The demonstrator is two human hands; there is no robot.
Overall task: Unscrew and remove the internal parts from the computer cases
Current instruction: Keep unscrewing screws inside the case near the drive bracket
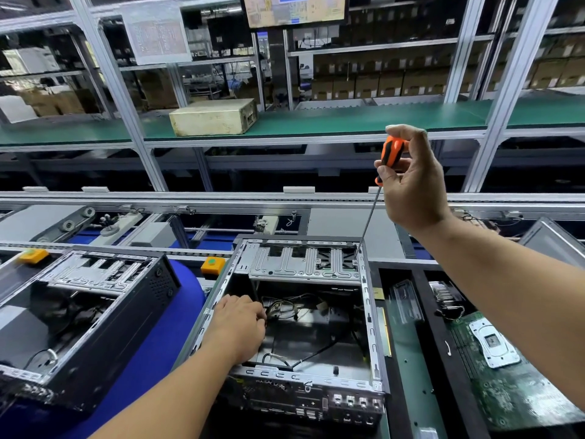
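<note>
Open computer case (294, 315) sits centre on the line, a second case (82, 318) to its left, a bare motherboard (506, 359) to its right.

Step in hand, as I judge it: backing out a screw at the far right corner of the drive cage (304, 261). To do it well, keep the shaft in line with the screw, press down firmly while turning, and brace the case so it cannot slide.

Right hand (411, 179) raised high, forearm angled up, fingers wrapped round the orange-black screwdriver (387, 160), tip down at that corner.

Left hand (242, 327) reaches inside the case by the cables (291, 308), palm down, fingers curled; whether it holds anything I cannot tell.
</note>
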